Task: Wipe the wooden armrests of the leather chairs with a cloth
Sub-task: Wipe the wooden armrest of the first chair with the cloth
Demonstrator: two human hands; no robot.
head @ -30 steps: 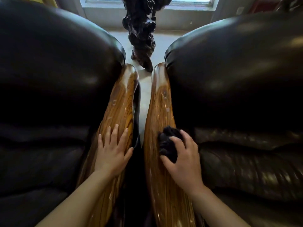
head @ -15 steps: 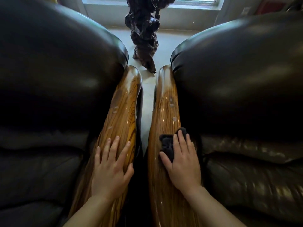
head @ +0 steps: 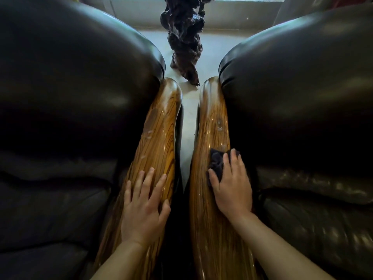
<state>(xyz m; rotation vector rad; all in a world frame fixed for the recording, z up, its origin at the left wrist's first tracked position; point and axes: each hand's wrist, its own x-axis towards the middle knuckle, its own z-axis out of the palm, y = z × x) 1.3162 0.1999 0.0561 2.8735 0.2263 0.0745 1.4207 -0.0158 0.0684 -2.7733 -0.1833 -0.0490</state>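
Two glossy striped wooden armrests run side by side down the middle. The left armrest (head: 159,134) belongs to the left dark leather chair (head: 70,93); the right armrest (head: 212,126) belongs to the right dark leather chair (head: 298,93). My right hand (head: 232,186) presses a small dark cloth (head: 217,162) flat onto the right armrest, about halfway along it; most of the cloth is under my palm and fingers. My left hand (head: 143,207) rests flat on the left armrest with fingers spread, holding nothing. Pale smudges show on both armrests farther up.
A narrow gap (head: 187,126) with light floor separates the two armrests. A dark gnarled wooden sculpture (head: 183,37) stands on the floor beyond the chairs, in front of a low window ledge (head: 238,11).
My right hand has slid the cloth forward along the right armrest and flattened over it. My left hand stays resting on the left armrest.
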